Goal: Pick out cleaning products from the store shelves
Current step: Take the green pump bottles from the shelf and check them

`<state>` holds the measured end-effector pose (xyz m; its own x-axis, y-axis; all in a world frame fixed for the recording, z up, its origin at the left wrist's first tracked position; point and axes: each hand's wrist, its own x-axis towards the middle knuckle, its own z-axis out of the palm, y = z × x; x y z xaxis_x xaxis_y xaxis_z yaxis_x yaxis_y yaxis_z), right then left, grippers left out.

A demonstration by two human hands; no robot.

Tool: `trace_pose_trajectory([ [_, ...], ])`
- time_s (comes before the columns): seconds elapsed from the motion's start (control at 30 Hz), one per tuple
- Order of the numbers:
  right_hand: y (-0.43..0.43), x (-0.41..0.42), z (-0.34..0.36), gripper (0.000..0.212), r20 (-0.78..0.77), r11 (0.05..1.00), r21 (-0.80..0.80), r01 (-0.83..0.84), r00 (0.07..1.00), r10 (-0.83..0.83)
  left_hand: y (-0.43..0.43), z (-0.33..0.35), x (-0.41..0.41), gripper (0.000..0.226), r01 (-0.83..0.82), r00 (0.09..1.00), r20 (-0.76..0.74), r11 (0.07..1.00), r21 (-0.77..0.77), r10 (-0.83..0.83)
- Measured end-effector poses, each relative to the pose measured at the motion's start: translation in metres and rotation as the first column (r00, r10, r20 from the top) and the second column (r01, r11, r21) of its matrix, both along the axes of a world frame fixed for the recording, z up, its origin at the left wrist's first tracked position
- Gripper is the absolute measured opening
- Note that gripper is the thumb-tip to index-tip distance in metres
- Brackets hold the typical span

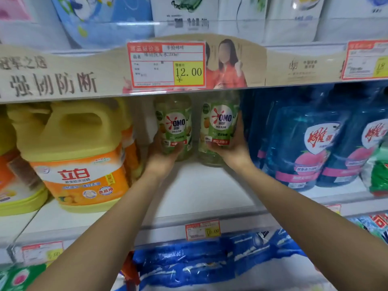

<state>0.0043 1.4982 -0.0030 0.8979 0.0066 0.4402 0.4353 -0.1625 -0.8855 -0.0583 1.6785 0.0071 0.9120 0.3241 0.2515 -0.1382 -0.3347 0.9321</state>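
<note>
Deep on the shelf (201,192), the left OMO bottle (174,124) was clasped low by the left hand (162,158), the right OMO bottle (219,127) by the right hand (233,151), probably for drawing both out together.

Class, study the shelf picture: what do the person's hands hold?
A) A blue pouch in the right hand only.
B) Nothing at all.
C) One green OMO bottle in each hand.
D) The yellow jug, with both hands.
C: the left hand grips the left OMO bottle and the right hand grips the right OMO bottle, fingers curled round their lower parts.
</note>
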Motion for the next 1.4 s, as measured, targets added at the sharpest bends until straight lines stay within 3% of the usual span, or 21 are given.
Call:
trace_pose_trajectory([
  [0.13,0.002,0.010,-0.009,0.117,0.028,0.999,0.018,-0.045,0.999,0.045,0.000,-0.003,0.024,0.082,-0.063,0.998,-0.018,0.990,-0.125,0.061],
  [0.27,0.002,0.023,-0.020,0.112,0.009,0.997,0.005,-0.083,0.997,0.083,0.003,-0.006,0.040,0.074,-0.097,0.995,-0.048,0.977,-0.191,0.090],
  [0.57,0.003,0.043,-0.022,0.106,-0.083,0.991,0.056,-0.125,0.988,0.129,0.010,-0.012,0.049,0.084,-0.135,0.991,-0.008,0.990,-0.045,0.134],
  [0.7,0.004,0.032,-0.016,0.123,-0.066,0.995,-0.038,-0.089,0.994,0.086,0.005,-0.014,0.040,0.078,-0.126,0.991,0.046,0.990,-0.067,0.129],
  [0.83,0.007,0.024,-0.013,0.124,-0.083,0.995,-0.014,-0.103,0.991,0.102,0.001,-0.012,0.013,0.083,-0.098,0.993,0.056,0.994,-0.050,0.100],
  [1.0,-0.005,-0.001,-0.009,0.123,-0.063,0.967,-0.251,-0.038,0.998,0.023,-0.008,-0.010,-0.033,0.081,-0.123,0.989,0.089,0.992,-0.001,0.122],
  [1.07,-0.014,-0.024,-0.003,0.116,0.013,0.979,-0.201,-0.021,1.000,0.024,-0.012,-0.009,-0.044,0.084,-0.114,0.992,0.040,0.989,-0.096,0.118],
  [1.13,-0.022,-0.053,0.002,0.092,0.047,0.991,-0.124,-0.049,0.997,0.056,-0.021,-0.006,-0.054,0.091,-0.097,0.995,-0.014,0.965,-0.242,0.097],
  [1.17,-0.026,-0.066,0.004,0.084,0.013,0.986,-0.119,-0.114,0.993,0.117,-0.026,-0.004,-0.059,0.092,-0.093,0.996,-0.028,0.947,-0.308,0.089],
  [1.27,-0.034,-0.103,0.013,0.091,-0.153,0.931,-0.122,-0.343,0.934,0.323,-0.043,0.006,-0.079,0.083,-0.080,0.997,-0.043,0.902,-0.425,0.068],
  [1.4,-0.052,-0.147,0.026,0.074,-0.142,0.929,-0.075,-0.361,0.926,0.349,-0.068,0.013,-0.118,0.074,-0.016,0.995,-0.091,0.856,-0.516,-0.036],
])
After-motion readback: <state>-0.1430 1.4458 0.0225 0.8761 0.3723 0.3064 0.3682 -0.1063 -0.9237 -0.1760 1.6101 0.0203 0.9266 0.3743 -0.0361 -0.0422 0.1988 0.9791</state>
